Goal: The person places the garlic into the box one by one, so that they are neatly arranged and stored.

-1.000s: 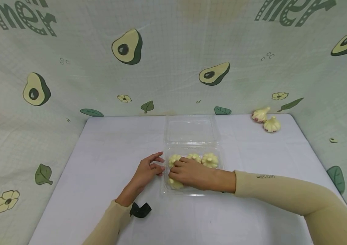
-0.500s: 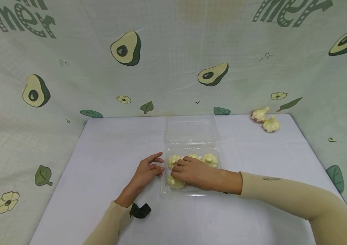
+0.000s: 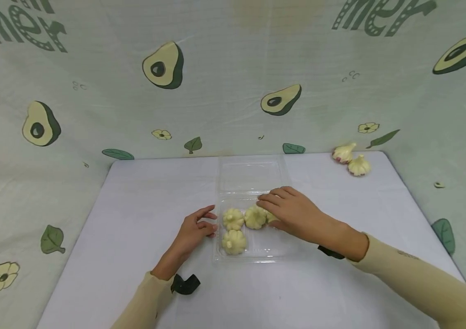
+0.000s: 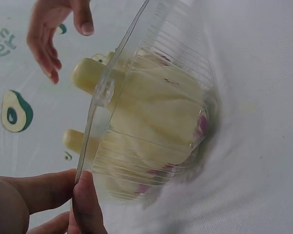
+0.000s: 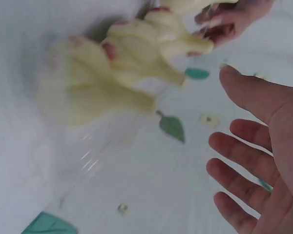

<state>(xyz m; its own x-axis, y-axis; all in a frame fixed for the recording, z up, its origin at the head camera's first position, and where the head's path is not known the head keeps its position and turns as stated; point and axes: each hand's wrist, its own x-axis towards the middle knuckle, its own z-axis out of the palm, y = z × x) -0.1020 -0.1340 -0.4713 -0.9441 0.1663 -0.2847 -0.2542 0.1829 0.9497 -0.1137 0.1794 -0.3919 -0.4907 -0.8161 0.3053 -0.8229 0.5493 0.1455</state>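
Observation:
A clear plastic clamshell box (image 3: 270,244) lies with its lid folded back. My left hand (image 3: 192,232) is at its left side; in the left wrist view thumb and forefinger pinch the rim (image 4: 91,129). Inside are several pale garlic bulbs: one front left (image 3: 234,242), one back left (image 3: 233,219), one back middle (image 3: 255,217), and another at back right, mostly hidden under my right hand (image 3: 300,214). That hand hovers over the box's right part. In the right wrist view its fingers are spread, apart from the row of bulbs (image 5: 136,53), and hold nothing.
Two more garlic bulbs, one behind (image 3: 343,153) the other (image 3: 359,166), lie at the table's back right corner. The see-through lid (image 3: 251,176) reaches toward the back edge. An avocado-print cloth (image 3: 216,68) hangs behind the white table (image 3: 155,192). Dark straps are at both wrists.
My right hand has left the bulb at front left and risen to the back right, its fingers spreading. The front-left bulb now shows fully. My left hand keeps its place.

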